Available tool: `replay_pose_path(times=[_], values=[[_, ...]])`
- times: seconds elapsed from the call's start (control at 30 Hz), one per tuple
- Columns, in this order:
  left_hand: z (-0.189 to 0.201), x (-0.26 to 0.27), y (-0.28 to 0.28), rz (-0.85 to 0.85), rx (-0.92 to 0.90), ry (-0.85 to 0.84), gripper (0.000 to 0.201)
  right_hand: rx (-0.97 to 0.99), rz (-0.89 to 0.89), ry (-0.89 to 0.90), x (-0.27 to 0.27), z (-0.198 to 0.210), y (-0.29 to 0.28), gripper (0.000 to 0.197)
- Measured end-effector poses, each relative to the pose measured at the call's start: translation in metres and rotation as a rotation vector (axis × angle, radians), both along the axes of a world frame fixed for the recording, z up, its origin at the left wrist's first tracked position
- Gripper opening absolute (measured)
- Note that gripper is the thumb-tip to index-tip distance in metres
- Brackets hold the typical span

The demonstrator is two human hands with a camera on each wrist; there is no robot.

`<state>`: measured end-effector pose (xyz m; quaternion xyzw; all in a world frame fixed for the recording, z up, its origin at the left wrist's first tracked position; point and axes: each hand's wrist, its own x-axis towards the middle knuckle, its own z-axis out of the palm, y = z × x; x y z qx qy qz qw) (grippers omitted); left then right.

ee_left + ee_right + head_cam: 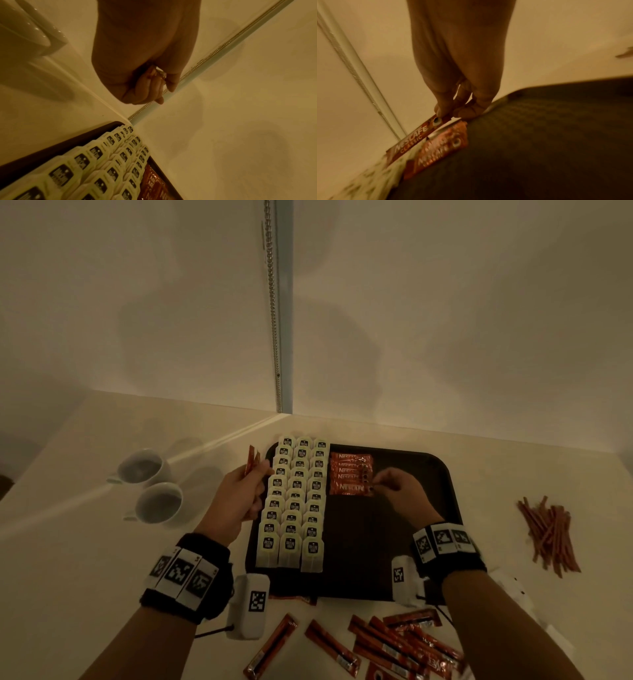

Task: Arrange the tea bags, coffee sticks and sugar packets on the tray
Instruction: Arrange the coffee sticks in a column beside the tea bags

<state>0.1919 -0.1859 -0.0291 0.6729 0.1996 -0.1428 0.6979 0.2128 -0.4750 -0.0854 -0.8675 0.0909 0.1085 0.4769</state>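
Note:
A dark tray [411,542] lies on the white counter. Three columns of white tea bags [296,501] fill its left side. Beside them lies a short stack of red coffee sticks [349,475]. My right hand [394,487] pinches the right end of the nearest coffee stick [412,142], low over the tray [539,148]. My left hand [239,494] hovers at the tray's left edge and grips a few red coffee sticks [251,462] upright. In the left wrist view the curled fingers [145,83] hide most of those sticks.
Two white cups [150,484] stand left of the tray. Loose red coffee sticks [394,645] lie on the counter in front of the tray. A pile of thin brown sugar sticks [548,532] lies at the right. Walls meet in a corner behind.

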Motion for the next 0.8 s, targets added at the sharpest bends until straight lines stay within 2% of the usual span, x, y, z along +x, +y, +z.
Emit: replay_pose_path(times=[0.07, 0.17, 0.3, 0.5, 0.8], values=[[-0.005, 0.0, 0.001, 0.024, -0.032, 0.042, 0.012, -0.038, -0.009, 0.061, -0.003, -0.016, -0.004, 0.014], [-0.009, 0.0, 0.002, 0.045, -0.06, 0.093, 0.013, -0.057, -0.051, 0.12, -0.002, -0.031, -0.002, 0.015], [-0.008, 0.0, 0.004, 0.039, -0.06, 0.102, 0.01, -0.081, -0.148, 0.114, 0.004, -0.042, 0.005, 0.014], [-0.002, 0.0, 0.004, 0.046, -0.01, 0.104, 0.007, -0.105, -0.217, 0.092, 0.009, -0.042, 0.012, 0.016], [-0.002, -0.001, 0.0, 0.01, -0.06, 0.091, 0.014, -0.132, -0.218, 0.093, 0.009, -0.042, 0.014, 0.018]])
